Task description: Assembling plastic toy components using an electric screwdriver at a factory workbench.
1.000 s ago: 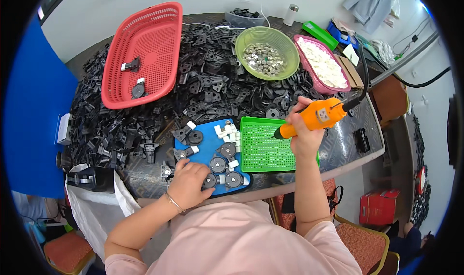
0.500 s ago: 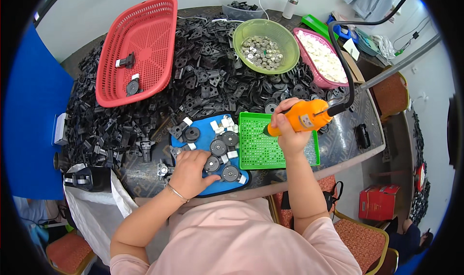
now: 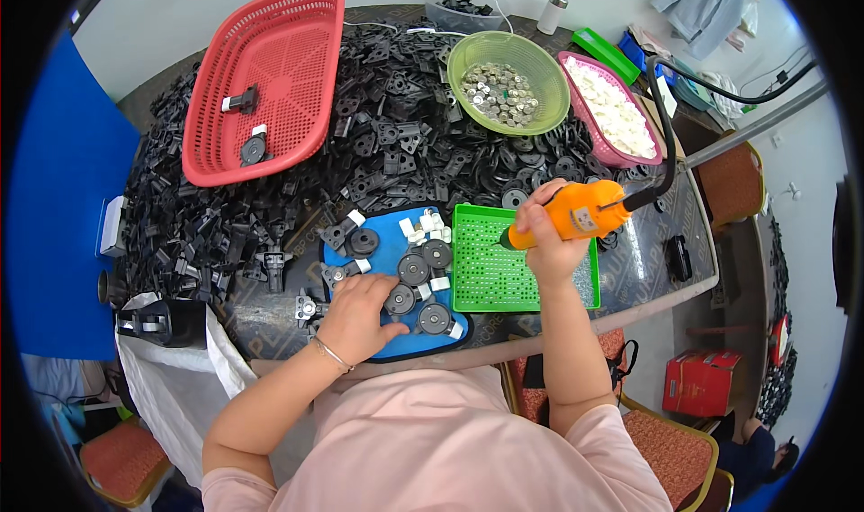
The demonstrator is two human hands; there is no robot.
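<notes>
Round black plastic discs [image 3: 413, 270] are being laid out on a blue flat mat [image 3: 389, 242] at the table's near edge (small white clips lie among them). One is being pressed under the closed left hand [image 3: 357, 314]. An orange electric screwdriver [image 3: 576, 215] is being gripped by the right hand [image 3: 546, 235] above a green perforated tray [image 3: 495, 273]. Fastening seems under way; next, the tip must be lined up squarely.

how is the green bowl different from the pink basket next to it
The green bowl is round and holds small silvery metal pieces; the pink basket is oblong and holds white pieces. The bowl sits nearer the table's middle, the basket nearer its right edge. Both rest on the heap of black parts.
</notes>
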